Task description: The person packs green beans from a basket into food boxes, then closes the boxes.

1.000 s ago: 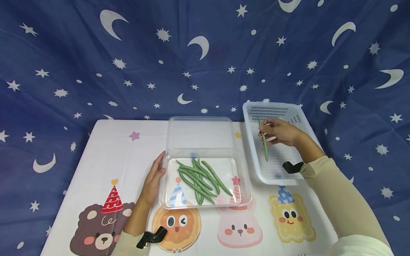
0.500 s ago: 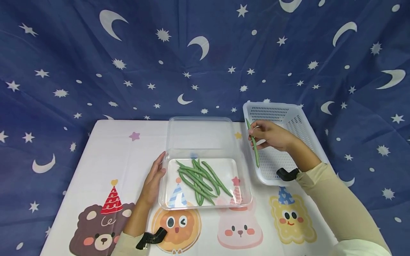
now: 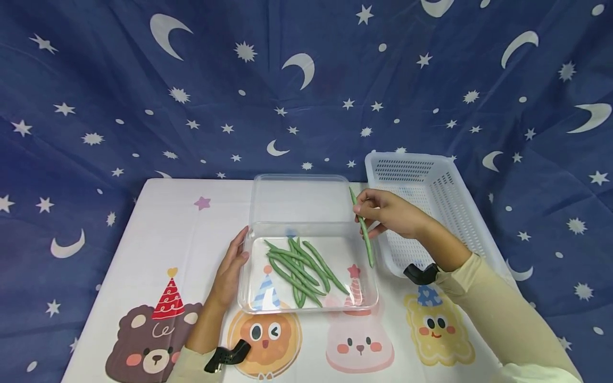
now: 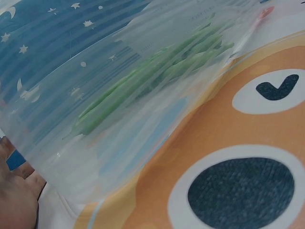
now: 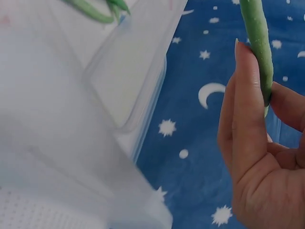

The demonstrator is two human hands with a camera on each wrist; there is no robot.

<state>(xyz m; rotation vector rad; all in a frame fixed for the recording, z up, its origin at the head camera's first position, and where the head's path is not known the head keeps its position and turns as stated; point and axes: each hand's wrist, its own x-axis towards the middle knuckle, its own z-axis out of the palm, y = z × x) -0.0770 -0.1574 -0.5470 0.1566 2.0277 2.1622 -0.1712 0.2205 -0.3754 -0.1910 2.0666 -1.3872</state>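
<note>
My right hand (image 3: 390,213) pinches one green bean (image 3: 366,236) between thumb and fingers, above the right edge of a clear plastic container (image 3: 311,308). In the right wrist view, that held bean (image 5: 259,36) stands up from the fingertips. Several green beans (image 3: 297,266) lie in a loose pile inside the container. My left hand (image 3: 229,271) rests against the container's left wall, its fingers along the outside. Through the cloudy container wall in the left wrist view, the piled beans (image 4: 147,81) show; part of the left hand (image 4: 16,195) appears at the lower left.
A white perforated basket (image 3: 457,213) stands to the right of the container, partly behind the right forearm. Behind the container lies a clear lid (image 3: 299,199). The cartoon-printed tablecloth (image 3: 191,234) meets a blue star-and-moon cloth (image 3: 215,69) at the back.
My right hand has carried the bean leftward, from above the basket to over the container's right edge. The left hand and the piled beans stay in place.
</note>
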